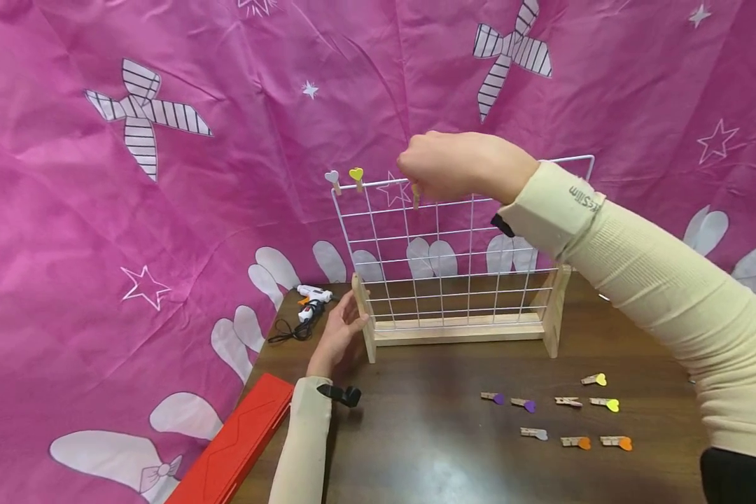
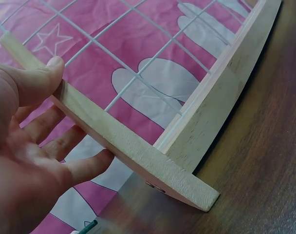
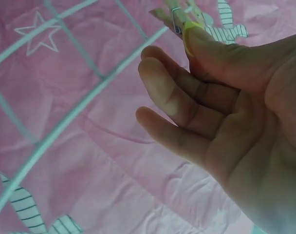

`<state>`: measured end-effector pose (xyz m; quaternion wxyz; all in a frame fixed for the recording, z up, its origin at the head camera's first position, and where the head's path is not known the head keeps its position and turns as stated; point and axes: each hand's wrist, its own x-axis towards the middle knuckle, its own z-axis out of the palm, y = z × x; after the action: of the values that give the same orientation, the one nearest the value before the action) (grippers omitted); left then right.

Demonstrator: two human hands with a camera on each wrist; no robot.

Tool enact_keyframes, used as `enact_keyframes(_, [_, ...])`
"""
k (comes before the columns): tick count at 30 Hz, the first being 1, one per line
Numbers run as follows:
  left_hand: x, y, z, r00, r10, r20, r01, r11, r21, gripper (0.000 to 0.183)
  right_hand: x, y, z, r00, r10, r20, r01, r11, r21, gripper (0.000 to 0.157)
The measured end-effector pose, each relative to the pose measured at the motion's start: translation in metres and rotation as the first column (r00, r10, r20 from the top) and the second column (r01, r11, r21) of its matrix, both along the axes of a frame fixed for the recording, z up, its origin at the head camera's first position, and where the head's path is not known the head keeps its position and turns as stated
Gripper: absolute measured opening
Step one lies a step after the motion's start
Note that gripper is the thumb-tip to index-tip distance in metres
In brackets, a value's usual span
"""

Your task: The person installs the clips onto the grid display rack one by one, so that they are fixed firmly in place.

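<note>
A white wire grid (image 1: 441, 276) stands upright in a wooden base (image 1: 460, 334). My right hand (image 1: 460, 164) is at its top wire, pinching a small wooden clothespin (image 1: 416, 199) between thumb and fingers. The yellow heart (image 3: 189, 36) on that clothespin is partly covered by the thumb in the right wrist view. With thumb on one side and fingers on the other, my left hand (image 2: 31, 141) grips the left wooden upright (image 2: 119, 129). Clipped at the grid's top left are a white-heart clothespin (image 1: 332, 178) and a yellow-heart clothespin (image 1: 356, 176).
Several heart clothespins lie on the table's right side, among them a purple one (image 1: 523, 404) and an orange one (image 1: 617, 442). A white glue gun (image 1: 313, 294) with black cord is behind the left hand. A red case (image 1: 236, 441) lies front left. Pink cloth (image 1: 227, 210) hangs behind.
</note>
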<state>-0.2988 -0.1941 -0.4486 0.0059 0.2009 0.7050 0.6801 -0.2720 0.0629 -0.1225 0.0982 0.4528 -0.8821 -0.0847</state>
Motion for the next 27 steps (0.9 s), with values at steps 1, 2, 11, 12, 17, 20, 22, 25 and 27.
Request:
enact_keyframes(1, [0.000,0.000,0.000,1.000,0.005,0.000,-0.005,1.000,-0.002,0.061,-0.002,-0.004,0.003,1.000,-0.003,-0.017,0.003,1.000,0.004,0.016])
enact_keyframes(2, [0.000,0.000,0.000,1.000,0.007,-0.003,-0.007,1.000,0.000,0.060,-0.003,-0.007,0.005,1.000,-0.014,-0.026,0.014,1.000,0.008,0.017])
enact_keyframes(11, [-0.002,-0.001,-0.003,1.000,0.016,-0.011,-0.016,1.000,-0.001,0.060,-0.025,-0.027,0.011,0.995,-0.014,-0.100,0.014,1.000,0.000,0.015])
enact_keyframes(12, [-0.003,-0.001,-0.004,1.000,0.017,-0.014,-0.017,1.000,0.001,0.060,-0.027,-0.028,0.011,0.995,-0.017,-0.101,0.017,1.000,0.002,0.013])
enact_keyframes(17, [-0.010,-0.002,-0.016,1.000,0.012,-0.006,-0.012,1.000,0.021,0.061,-0.032,-0.032,0.009,0.996,-0.044,-0.084,0.046,0.999,0.024,0.009])
enact_keyframes(20, [-0.015,-0.003,-0.024,1.000,0.013,0.006,-0.013,1.000,0.024,0.062,-0.032,-0.035,0.009,0.995,-0.076,-0.063,0.078,0.996,0.039,0.007])
enact_keyframes(22, [-0.016,-0.003,-0.025,1.000,0.019,0.001,-0.019,1.000,0.022,0.063,-0.031,-0.038,0.010,0.994,-0.097,-0.054,0.100,0.994,0.049,0.004])
enact_keyframes(25, [-0.017,-0.004,-0.026,0.999,0.030,-0.020,-0.030,0.999,0.018,0.063,-0.030,-0.041,0.012,0.990,-0.136,-0.037,0.138,0.989,0.059,0.002])
enact_keyframes(27, [-0.017,-0.005,-0.026,0.999,0.033,-0.029,-0.033,0.999,0.018,0.063,-0.030,-0.042,0.013,0.988,-0.154,-0.021,0.155,0.987,0.053,0.004])
